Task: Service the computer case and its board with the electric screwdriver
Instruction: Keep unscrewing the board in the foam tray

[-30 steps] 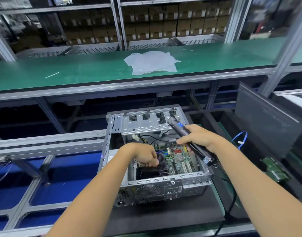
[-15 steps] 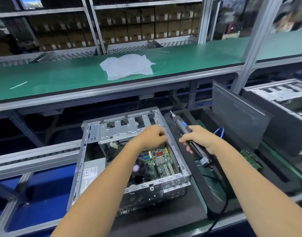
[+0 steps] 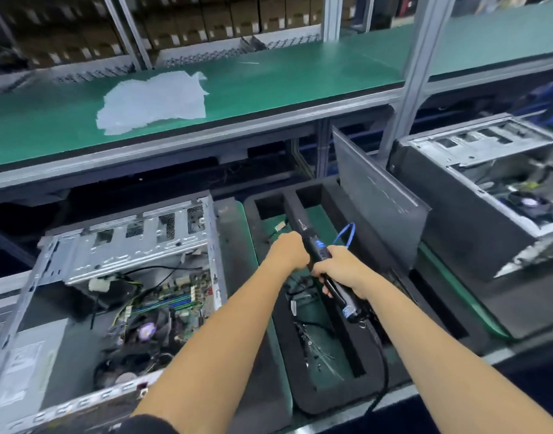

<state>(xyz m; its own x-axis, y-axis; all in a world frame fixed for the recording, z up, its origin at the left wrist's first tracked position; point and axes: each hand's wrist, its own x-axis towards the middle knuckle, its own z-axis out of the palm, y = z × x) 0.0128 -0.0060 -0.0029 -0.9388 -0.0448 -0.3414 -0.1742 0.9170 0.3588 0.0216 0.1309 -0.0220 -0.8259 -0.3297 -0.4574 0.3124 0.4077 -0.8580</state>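
Note:
The open silver computer case point(image 3: 128, 242) lies at the lower left, with its green board point(image 3: 175, 296) and fan showing inside. To its right, my right hand point(image 3: 341, 270) grips the black electric screwdriver point(image 3: 314, 245), which points up and away over the black foam tray point(image 3: 303, 399). Its cord trails down toward me. My left hand point(image 3: 287, 250) is curled into a fist beside the screwdriver's barrel, above the tray and outside the case. Nothing shows in that fist.
Cables and small parts lie in the tray's green-floored slots, with a blue cable loop point(image 3: 347, 233) beyond. A dark panel point(image 3: 375, 195) leans behind the tray. A second open case point(image 3: 475, 170) sits at the right. Above, a green shelf point(image 3: 300, 76) carries a plastic sheet point(image 3: 153, 101).
My left hand has come out of the case and moved right to the tray beside the screwdriver. My view has swung right, so the case now sits further left.

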